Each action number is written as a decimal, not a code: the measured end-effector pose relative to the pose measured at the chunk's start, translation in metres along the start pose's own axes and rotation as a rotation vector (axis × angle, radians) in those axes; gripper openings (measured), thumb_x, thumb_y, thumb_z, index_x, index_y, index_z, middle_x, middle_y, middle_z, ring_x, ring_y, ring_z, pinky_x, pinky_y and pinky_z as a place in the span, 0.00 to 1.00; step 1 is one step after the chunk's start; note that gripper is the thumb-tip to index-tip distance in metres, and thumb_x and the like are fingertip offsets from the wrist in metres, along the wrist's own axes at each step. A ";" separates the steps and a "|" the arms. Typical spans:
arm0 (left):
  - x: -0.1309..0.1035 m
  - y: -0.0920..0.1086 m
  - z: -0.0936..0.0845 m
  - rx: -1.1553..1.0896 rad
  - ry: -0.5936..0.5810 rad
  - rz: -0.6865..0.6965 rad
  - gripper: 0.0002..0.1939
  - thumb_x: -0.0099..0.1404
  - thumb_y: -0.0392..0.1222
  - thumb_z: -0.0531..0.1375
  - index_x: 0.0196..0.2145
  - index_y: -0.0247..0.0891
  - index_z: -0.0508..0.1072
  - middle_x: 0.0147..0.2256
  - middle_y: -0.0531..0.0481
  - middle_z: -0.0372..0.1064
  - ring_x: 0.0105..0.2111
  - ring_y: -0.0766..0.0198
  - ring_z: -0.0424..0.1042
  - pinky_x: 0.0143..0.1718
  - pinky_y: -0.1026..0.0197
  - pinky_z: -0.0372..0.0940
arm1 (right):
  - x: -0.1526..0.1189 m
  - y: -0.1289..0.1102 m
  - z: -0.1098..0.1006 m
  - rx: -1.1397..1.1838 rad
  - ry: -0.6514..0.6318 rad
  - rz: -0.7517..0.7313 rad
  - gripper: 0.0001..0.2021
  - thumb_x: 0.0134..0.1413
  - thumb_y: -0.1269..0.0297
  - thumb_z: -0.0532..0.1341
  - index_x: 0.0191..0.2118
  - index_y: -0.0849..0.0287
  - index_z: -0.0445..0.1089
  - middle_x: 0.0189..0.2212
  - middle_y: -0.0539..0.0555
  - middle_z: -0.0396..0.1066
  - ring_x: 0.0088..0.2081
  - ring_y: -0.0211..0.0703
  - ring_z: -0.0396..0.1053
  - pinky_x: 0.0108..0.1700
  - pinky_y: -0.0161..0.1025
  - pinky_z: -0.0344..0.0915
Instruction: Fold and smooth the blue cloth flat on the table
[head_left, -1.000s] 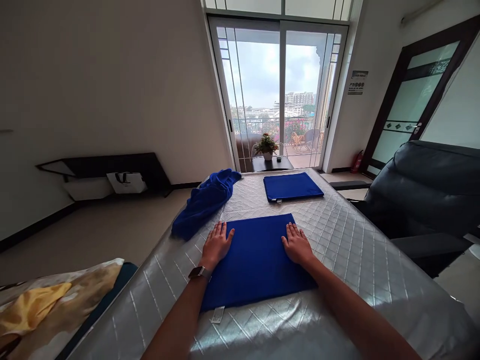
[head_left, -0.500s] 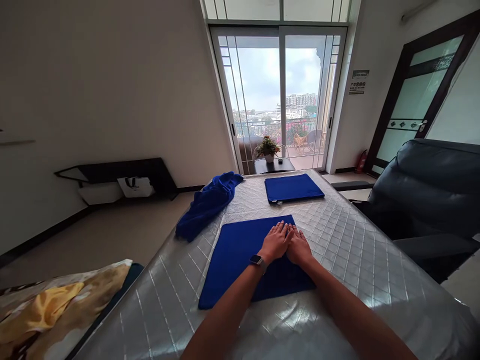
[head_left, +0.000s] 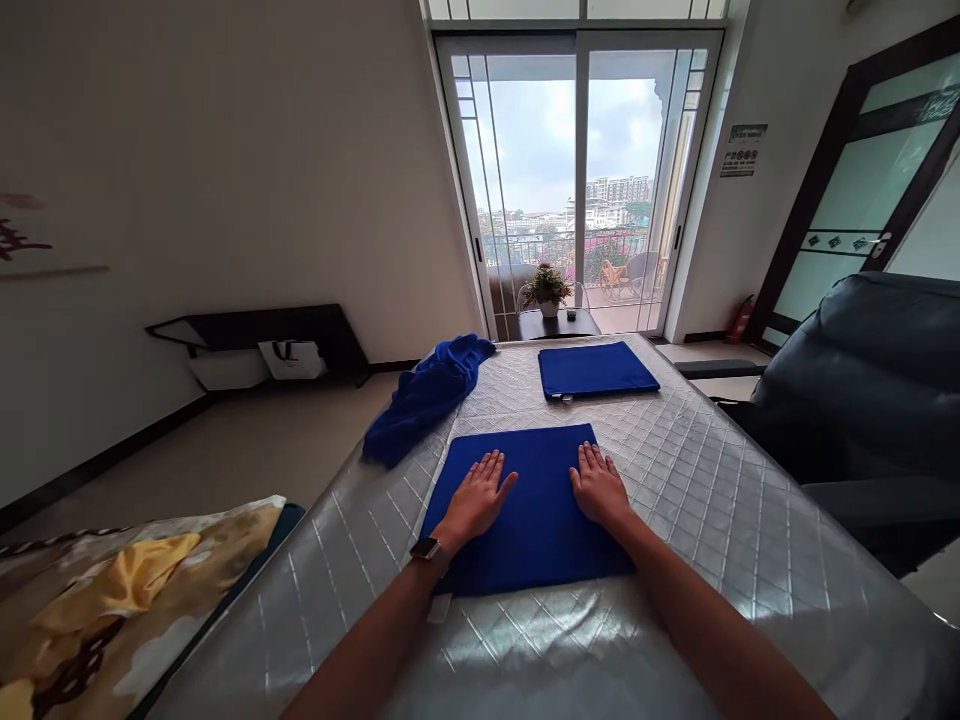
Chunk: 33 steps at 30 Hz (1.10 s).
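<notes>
A flat, folded blue cloth point(head_left: 536, 530) lies on the silver quilted surface point(head_left: 697, 480) before me. My left hand point(head_left: 478, 493) rests palm down on its left part, fingers stretched and thumb out. On its right edge my right hand point(head_left: 600, 485) lies flat too, fingers extended. A second folded blue cloth point(head_left: 598, 370) sits farther back, with a small pale tag at its near edge. To the back left a crumpled blue cloth point(head_left: 431, 400) lies along the edge. A pale label point(head_left: 439, 608) sticks out at the near cloth's lower left corner.
A black armchair point(head_left: 870, 400) stands along the right side. Patterned bedding point(head_left: 150, 600) is at the lower left. Beyond the far edge, a potted plant point(head_left: 549, 290) stands on a small dark table by the sliding glass door point(head_left: 581, 180). A white bag point(head_left: 292, 360) sits by the left wall.
My left hand has slid left across the near cloth, away from my right hand, which stays near the right edge. The pale label at the lower left corner now shows. The view has shifted slightly.
</notes>
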<state>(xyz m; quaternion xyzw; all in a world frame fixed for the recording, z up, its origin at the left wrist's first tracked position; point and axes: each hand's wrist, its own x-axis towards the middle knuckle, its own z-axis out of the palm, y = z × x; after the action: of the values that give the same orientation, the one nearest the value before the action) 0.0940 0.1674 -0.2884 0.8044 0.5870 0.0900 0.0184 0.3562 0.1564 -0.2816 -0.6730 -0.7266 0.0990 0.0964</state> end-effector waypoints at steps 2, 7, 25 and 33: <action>-0.020 -0.024 -0.005 0.023 -0.003 -0.069 0.36 0.76 0.61 0.39 0.72 0.37 0.54 0.72 0.41 0.47 0.72 0.54 0.46 0.72 0.46 0.45 | 0.000 0.001 0.001 -0.001 -0.012 0.001 0.34 0.71 0.55 0.38 0.74 0.70 0.42 0.75 0.57 0.37 0.75 0.46 0.34 0.73 0.48 0.32; -0.055 -0.050 -0.006 0.032 0.053 -0.147 0.39 0.75 0.63 0.38 0.72 0.35 0.52 0.72 0.42 0.47 0.72 0.53 0.45 0.72 0.46 0.45 | 0.002 0.003 0.003 -0.026 -0.016 0.003 0.34 0.71 0.55 0.37 0.75 0.70 0.41 0.75 0.57 0.36 0.75 0.45 0.33 0.72 0.47 0.32; -0.057 -0.045 -0.007 0.003 0.062 -0.158 0.41 0.75 0.63 0.38 0.71 0.28 0.53 0.72 0.38 0.46 0.72 0.53 0.46 0.72 0.49 0.45 | -0.009 -0.001 -0.005 -0.133 -0.039 0.007 0.33 0.73 0.55 0.38 0.74 0.70 0.42 0.75 0.58 0.37 0.75 0.47 0.35 0.73 0.46 0.33; -0.056 -0.047 -0.001 0.024 0.090 -0.140 0.42 0.75 0.64 0.36 0.71 0.26 0.54 0.72 0.36 0.47 0.72 0.53 0.47 0.71 0.47 0.46 | -0.061 -0.004 -0.006 -0.098 -0.068 -0.004 0.34 0.72 0.51 0.36 0.75 0.68 0.39 0.75 0.55 0.34 0.75 0.44 0.32 0.73 0.47 0.32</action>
<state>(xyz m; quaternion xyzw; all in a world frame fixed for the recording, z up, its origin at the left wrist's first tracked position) 0.0327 0.1293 -0.3003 0.7566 0.6430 0.1178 -0.0114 0.3583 0.0952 -0.2748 -0.6719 -0.7346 0.0860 0.0390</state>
